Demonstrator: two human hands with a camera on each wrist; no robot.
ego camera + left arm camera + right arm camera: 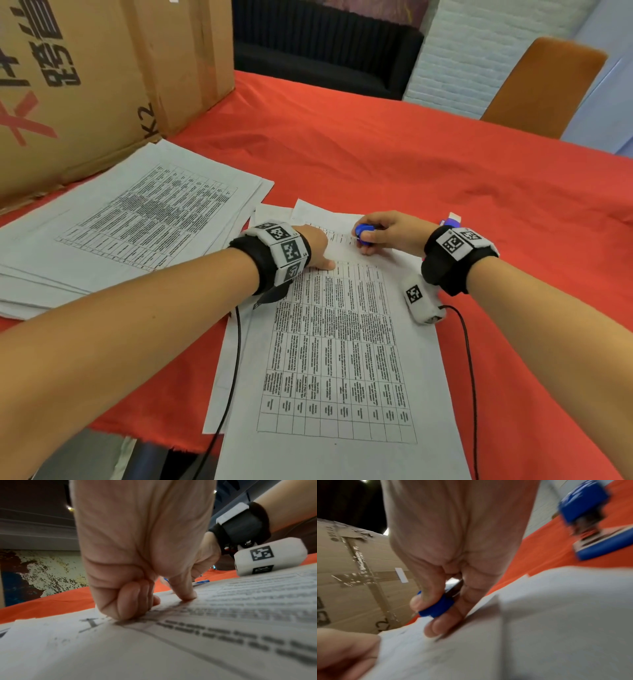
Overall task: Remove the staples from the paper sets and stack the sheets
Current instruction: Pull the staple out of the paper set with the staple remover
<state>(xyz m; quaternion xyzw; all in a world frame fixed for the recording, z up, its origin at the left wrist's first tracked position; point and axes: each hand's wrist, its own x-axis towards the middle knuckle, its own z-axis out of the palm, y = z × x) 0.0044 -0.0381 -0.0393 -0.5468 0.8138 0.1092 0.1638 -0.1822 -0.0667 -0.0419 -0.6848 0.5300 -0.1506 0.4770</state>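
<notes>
Blue staple remover (362, 234) pinched in right hand (390, 233), over paper set (342, 342).
Curled left hand (317, 245) presses just left of those fingers (371, 236).

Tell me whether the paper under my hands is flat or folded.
Flat: the paper lies spread on the tablecloth, left hand pressing it.

Sheets (342, 342): matt white paper is lying smooth.
Staple remover (436, 608): smooth blue plastic, bare metal is glinting behind it.
Cloth (411, 154): matt red fabric is creasing softly.
Box (85, 85): dull brown cardboard is looking scuffed.
</notes>
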